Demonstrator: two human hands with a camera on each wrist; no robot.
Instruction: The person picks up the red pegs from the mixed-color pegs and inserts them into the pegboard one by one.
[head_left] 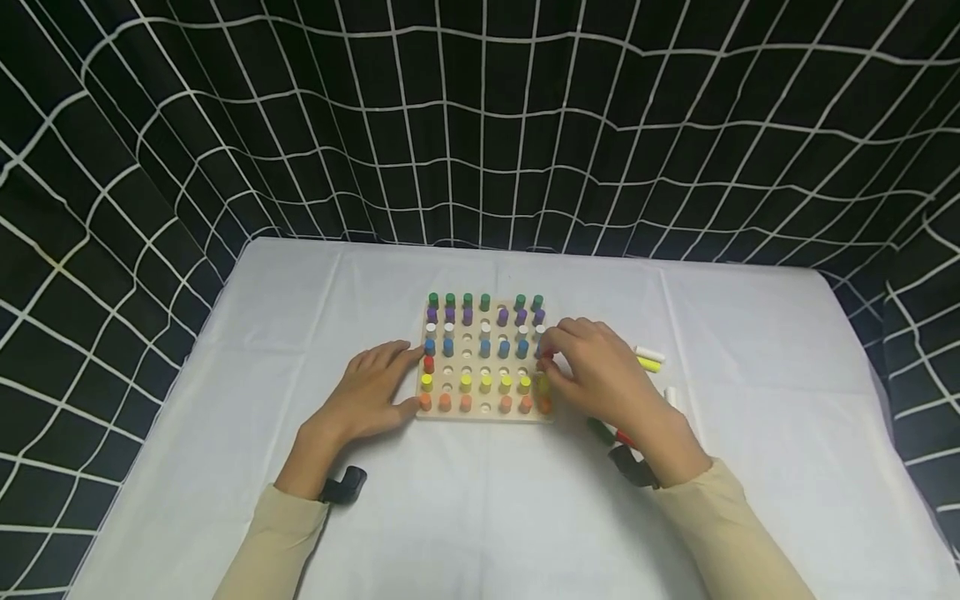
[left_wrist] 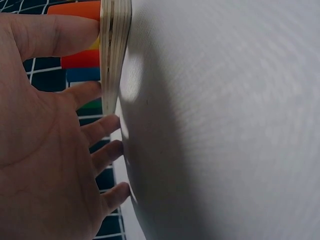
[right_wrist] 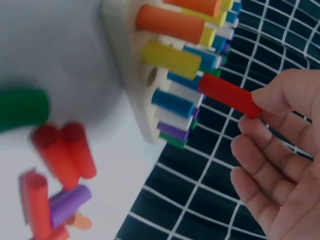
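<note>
A wooden pegboard (head_left: pixel 483 417) lies mid-table, with rows of green, purple, white, blue, red, yellow and orange pegs. Several holes hold no peg. My left hand (head_left: pixel 372 390) rests at the board's left side; in the left wrist view, the thumb and index finger touch its layered edge (left_wrist: pixel 114 50). Above the board's right side, my right hand (head_left: pixel 603 371) pinches a red peg (right_wrist: pixel 227 94) between thumb and fingers. That peg is apart from the board, level with a bare hole (right_wrist: pixel 152 76) between a yellow peg (right_wrist: pixel 172 60) and a blue peg (right_wrist: pixel 172 102).
Loose pegs lie on the white cloth right of the board: white (head_left: pixel 649 352), yellow (head_left: pixel 649 365) and green (head_left: pixel 601 432). The right wrist view also shows loose red pegs (right_wrist: pixel 55 155) and a purple peg (right_wrist: pixel 70 204). A dark netted curtain (head_left: pixel 480 125) surrounds the table.
</note>
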